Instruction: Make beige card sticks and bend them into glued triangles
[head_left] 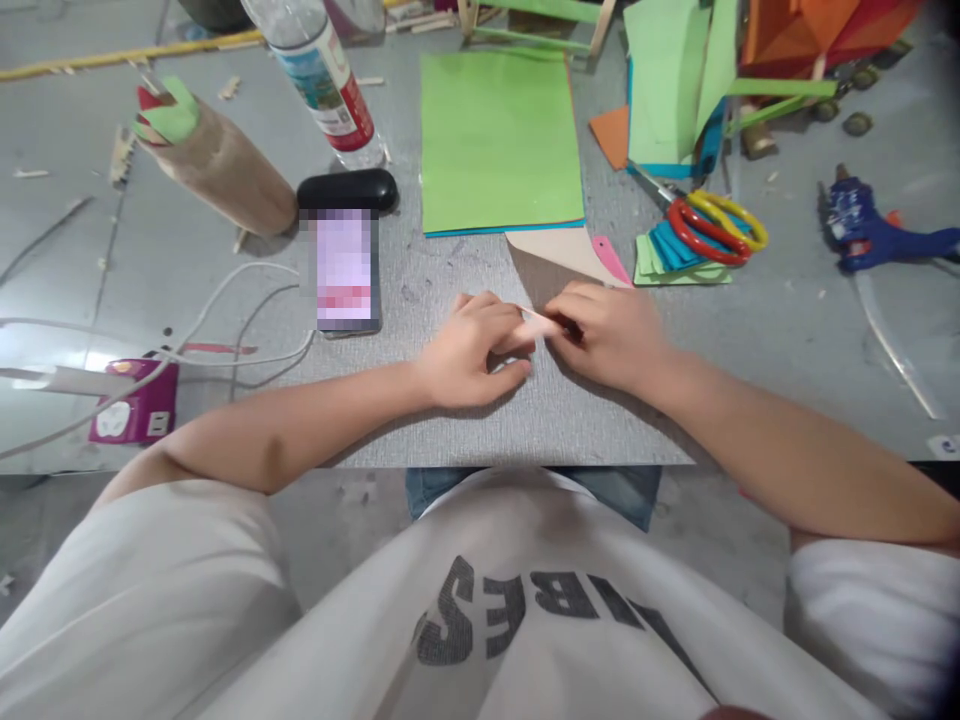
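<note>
A small pale piece of paper (537, 326) spans the gap between my two hands above the table. My left hand (480, 345) has curled fingers on its left end, with the thumb held a little apart below. On the other end, my right hand (604, 335) pinches it between thumb and bent fingers. Just beyond the hands lies a beige sheet (559, 248), partly under a stack of green and blue paper (501, 140). A pink strip with a hole (609, 258) sits beside the beige sheet. How the small paper is folded is blurred.
Red-and-yellow scissors (709, 228) rest on small paper pieces (679, 262). A blue glue gun (862, 225) lies at right. Leftward are a phone (345, 275), a black case (349, 190), a water bottle (322, 85), a paper-wrapped cylinder (225, 170) and cables beside a purple socket box (139, 400).
</note>
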